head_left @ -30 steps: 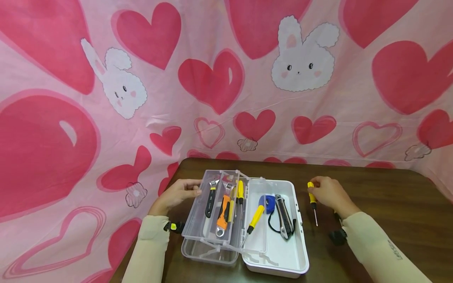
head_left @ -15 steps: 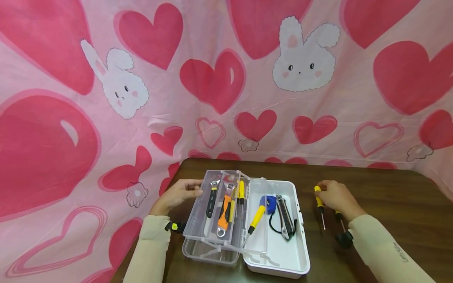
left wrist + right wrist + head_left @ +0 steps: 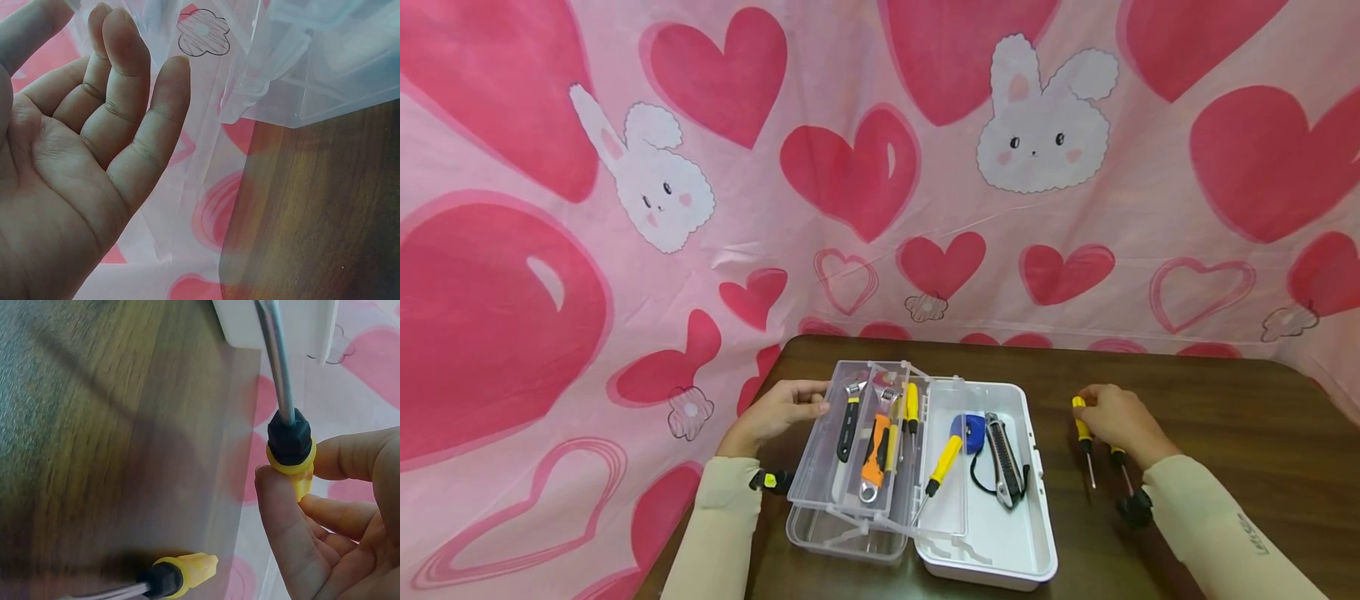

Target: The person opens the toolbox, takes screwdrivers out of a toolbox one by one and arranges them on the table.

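Note:
My right hand (image 3: 1118,418) pinches a screwdriver (image 3: 1083,429) by its yellow-and-black handle, shaft toward me, above the table right of the toolbox. A second yellow-handled screwdriver (image 3: 181,575) lies on the table by the right wrist. At the toolbox's left side, my left hand (image 3: 778,412) holds the outer edge of the raised clear tray (image 3: 808,479) between thumb and fingers. The tray bears a black-handled adjustable wrench (image 3: 847,429) and an orange-handled wrench (image 3: 876,450). Behind the clear plastic, another yellow-handled screwdriver (image 3: 912,408) shows.
The open white toolbox base (image 3: 988,554) holds a blue tape measure (image 3: 973,433) and a utility knife (image 3: 1002,458) with a black cord. One more yellow screwdriver (image 3: 945,462) leans near the hinge. A pink heart-print curtain (image 3: 955,208) hangs behind the brown table (image 3: 1225,400).
My right hand has moved a little to the right and nearer, with the screwdriver in it. More of the screwdriver on the table shows. The left hand has stayed at the tray.

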Demonstrator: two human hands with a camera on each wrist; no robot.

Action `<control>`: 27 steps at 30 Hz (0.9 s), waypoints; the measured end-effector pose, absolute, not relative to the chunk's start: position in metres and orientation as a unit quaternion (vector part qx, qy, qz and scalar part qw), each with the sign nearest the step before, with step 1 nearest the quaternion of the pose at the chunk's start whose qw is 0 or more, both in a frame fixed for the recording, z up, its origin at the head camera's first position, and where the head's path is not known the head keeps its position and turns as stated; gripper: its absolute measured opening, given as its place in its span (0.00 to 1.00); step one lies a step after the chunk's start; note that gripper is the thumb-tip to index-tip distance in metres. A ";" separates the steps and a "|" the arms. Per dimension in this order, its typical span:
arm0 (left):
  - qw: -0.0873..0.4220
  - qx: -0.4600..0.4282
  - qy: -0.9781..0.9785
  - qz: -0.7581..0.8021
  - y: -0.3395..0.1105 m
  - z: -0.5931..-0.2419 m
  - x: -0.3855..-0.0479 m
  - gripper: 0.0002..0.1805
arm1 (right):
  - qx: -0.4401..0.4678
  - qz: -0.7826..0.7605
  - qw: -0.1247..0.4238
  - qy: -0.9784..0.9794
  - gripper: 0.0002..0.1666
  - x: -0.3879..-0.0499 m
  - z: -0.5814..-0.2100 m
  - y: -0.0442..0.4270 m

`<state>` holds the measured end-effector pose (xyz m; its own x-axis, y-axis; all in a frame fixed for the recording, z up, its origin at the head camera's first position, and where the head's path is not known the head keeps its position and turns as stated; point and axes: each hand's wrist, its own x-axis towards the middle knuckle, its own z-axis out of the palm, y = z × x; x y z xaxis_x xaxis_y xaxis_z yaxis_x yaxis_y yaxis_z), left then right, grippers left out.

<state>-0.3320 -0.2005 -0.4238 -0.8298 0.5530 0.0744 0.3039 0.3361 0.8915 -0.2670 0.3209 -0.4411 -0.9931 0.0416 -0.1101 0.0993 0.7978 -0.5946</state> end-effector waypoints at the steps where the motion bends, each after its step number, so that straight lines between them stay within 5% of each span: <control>1: 0.122 0.263 0.809 0.511 -0.201 -0.424 -0.332 0.29 | 0.040 -0.316 0.047 0.947 0.31 -0.267 -0.441 0.321; 27: 0.125 0.268 0.801 0.521 -0.199 -0.424 -0.333 0.28 | 0.031 -0.307 0.053 0.950 0.28 -0.267 -0.451 0.333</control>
